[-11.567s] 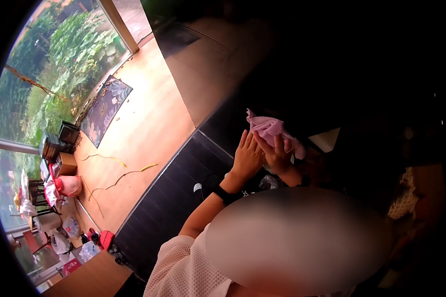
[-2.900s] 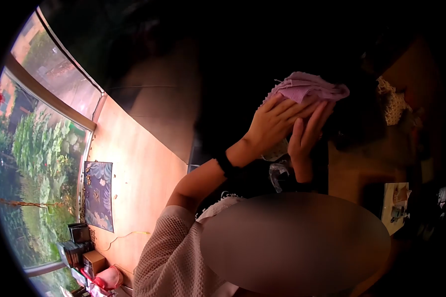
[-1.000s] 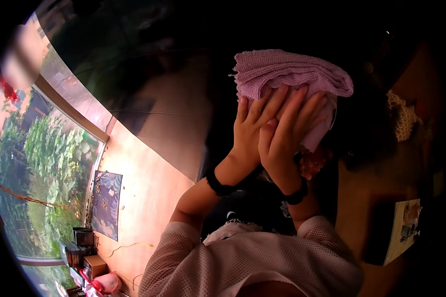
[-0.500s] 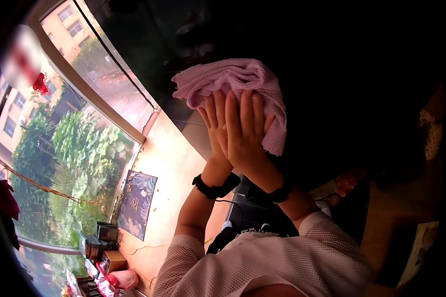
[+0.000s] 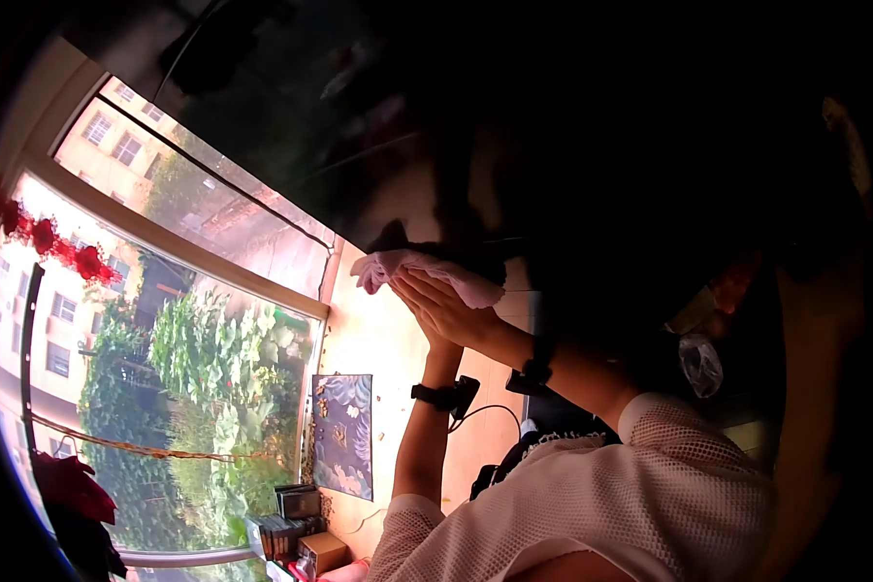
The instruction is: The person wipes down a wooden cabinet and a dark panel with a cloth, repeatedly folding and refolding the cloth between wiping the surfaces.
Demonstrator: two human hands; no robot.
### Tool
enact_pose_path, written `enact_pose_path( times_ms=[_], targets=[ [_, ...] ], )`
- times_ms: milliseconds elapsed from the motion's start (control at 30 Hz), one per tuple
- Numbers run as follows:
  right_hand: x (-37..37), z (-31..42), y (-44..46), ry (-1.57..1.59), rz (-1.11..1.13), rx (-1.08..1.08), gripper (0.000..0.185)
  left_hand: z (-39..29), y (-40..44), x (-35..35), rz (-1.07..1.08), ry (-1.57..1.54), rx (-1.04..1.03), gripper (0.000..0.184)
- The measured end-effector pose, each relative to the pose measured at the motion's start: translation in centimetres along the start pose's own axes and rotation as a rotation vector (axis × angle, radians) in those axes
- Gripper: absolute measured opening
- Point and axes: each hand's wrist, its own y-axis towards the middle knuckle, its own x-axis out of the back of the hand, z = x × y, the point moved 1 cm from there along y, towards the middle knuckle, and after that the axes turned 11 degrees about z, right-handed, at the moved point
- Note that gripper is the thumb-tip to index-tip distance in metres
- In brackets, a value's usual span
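Observation:
A folded pink cloth (image 5: 475, 288) lies pressed against a dark glossy surface (image 5: 349, 165), which mirrors it faintly. My right hand (image 5: 464, 315) lies flat on the cloth with its fingers stretched out toward the upper left. Beneath it and slightly to its left is my left hand (image 5: 434, 330), mostly covered by the right; the little that shows of its fingers looks straight, against the cloth too. Each wrist wears a dark band; the left band (image 5: 446, 396) has a black cable running from it.
A large window (image 5: 213, 388) stands at the left, with plants and buildings outside. Below are a patterned mat (image 5: 343, 436) on the floor, a cardboard box (image 5: 322, 551) and dark stacked boxes (image 5: 296, 502). A clear plastic wrapper (image 5: 700, 365) lies at the right; the far right is very dark.
Both hands have slid the cloth lower along the dark surface, and it looks more foreshortened. The camera view has turned, so the window and mat sit farther right and lower.

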Motion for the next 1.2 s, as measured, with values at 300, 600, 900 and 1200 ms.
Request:
enact_pose_path(
  times_ms=[300,600,900,1200],
  targets=[
    [0.1,2.5,-7.4,0.187,-0.029,0.166,0.067,-6.3,-6.3,-5.8,0.065,-0.188,0.132,0.062],
    [-6.2,19.0,-7.3,-2.09,0.141,-0.387,0.044,-15.4,-8.0,-11.3,0.161,-0.389,0.15,0.068],
    [-11.9,33.1,-12.7,-2.664,-0.053,-0.363,0.037,-28.9,-6.1,-2.1,0.09,-0.419,-0.352,0.05],
    [-12.0,33.5,-11.7,-2.495,-0.394,-0.058,0.043,-24.4,-3.0,3.3,-0.18,-0.92,-0.069,0.046]
  ],
)
